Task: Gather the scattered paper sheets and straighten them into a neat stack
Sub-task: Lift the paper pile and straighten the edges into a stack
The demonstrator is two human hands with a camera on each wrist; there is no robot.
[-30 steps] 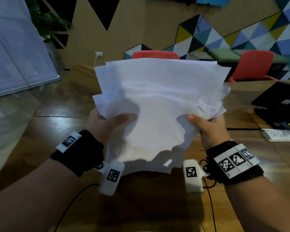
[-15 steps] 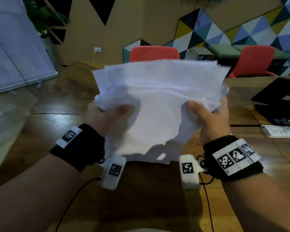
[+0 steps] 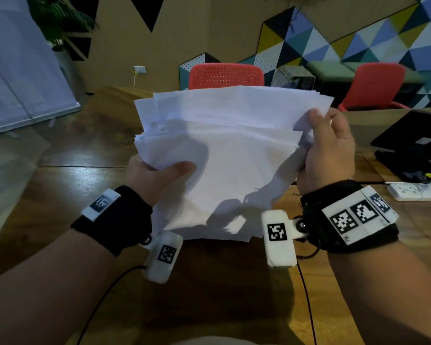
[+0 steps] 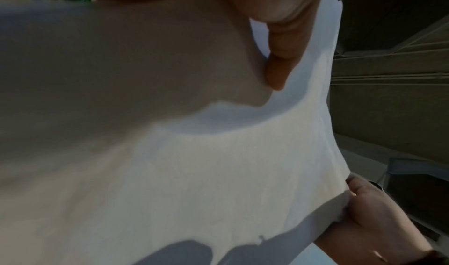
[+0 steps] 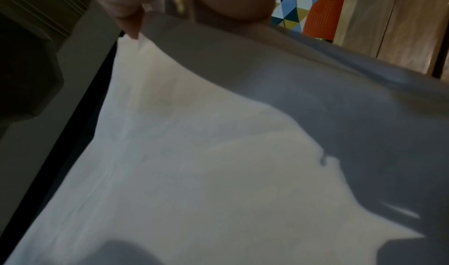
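Slid higher up the paper sheets (image 3: pixel 234 145), right hand (image 3: pixel 326 150) now pinching their right edge; left hand (image 3: pixel 154 175) clamping lower-left corner, thumb on top.

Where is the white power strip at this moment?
In the head view the white power strip lies on the wooden table at the far right, just beyond the right hand and its wrist band, in front of the black device.
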